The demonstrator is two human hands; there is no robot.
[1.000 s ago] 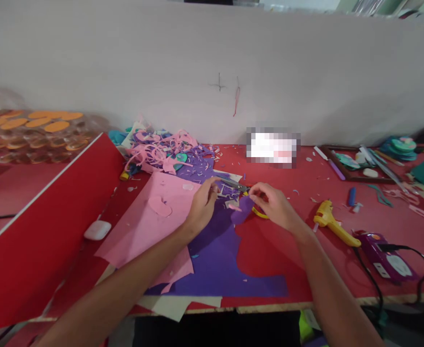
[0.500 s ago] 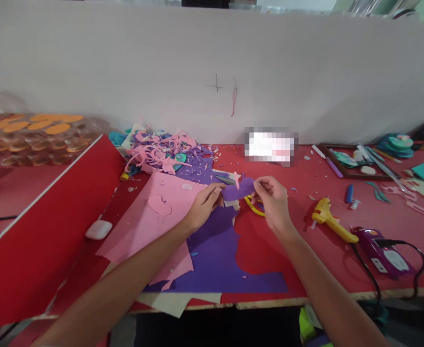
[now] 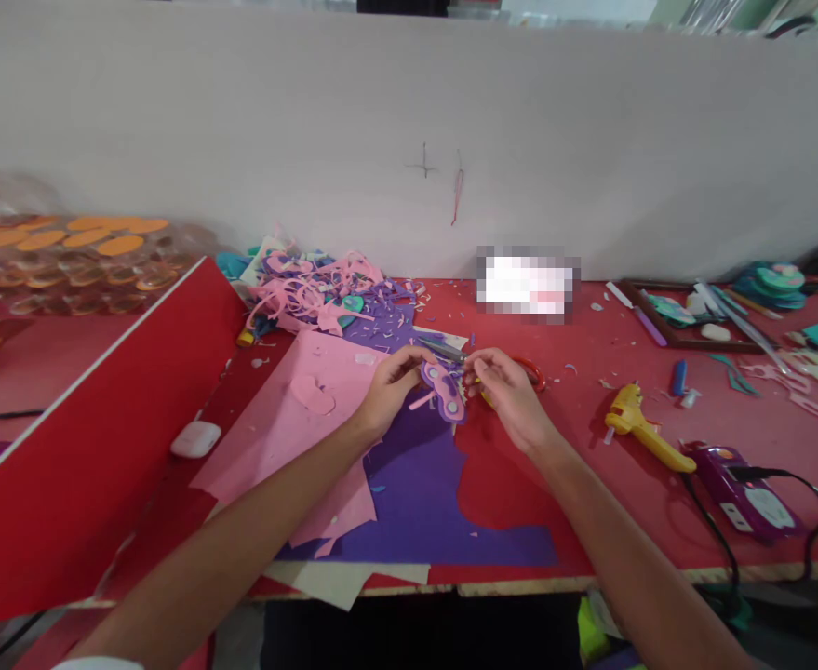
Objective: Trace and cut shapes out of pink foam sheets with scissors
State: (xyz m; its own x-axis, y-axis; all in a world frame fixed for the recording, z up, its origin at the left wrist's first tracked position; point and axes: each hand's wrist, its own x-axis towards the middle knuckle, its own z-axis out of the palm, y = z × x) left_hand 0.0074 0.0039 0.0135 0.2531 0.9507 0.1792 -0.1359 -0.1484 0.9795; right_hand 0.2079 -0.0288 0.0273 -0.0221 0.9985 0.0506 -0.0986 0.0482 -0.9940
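Observation:
My left hand (image 3: 395,386) pinches the upper left edge of a small cut-out (image 3: 442,391) of pink foam sheet layered on purple. Two whitish round spots mark its face, and a thin pink strip sticks out on its left. My right hand (image 3: 502,386) is just right of the cut-out, apart from it, fingers loosely bent with nothing visible in them. Behind and partly under that hand lie scissors (image 3: 443,350), blades pointing left, with a red and yellow handle partly covered. Below the hands spreads a purple sheet (image 3: 415,493), and a pink sheet (image 3: 331,447) overlaps it.
A pile of foam scraps (image 3: 317,284) sits at the back left, beside a leaning red board (image 3: 122,409). A white case (image 3: 195,439) lies near the board. To the right are a yellow glue gun (image 3: 642,423), a purple power box (image 3: 744,489) with cords, and a tool tray (image 3: 680,335).
The cut-out has turned from its plain purple side to its pink-layered side and tilted downward. My right hand has let go of it and moved slightly left. More of the scissors shows.

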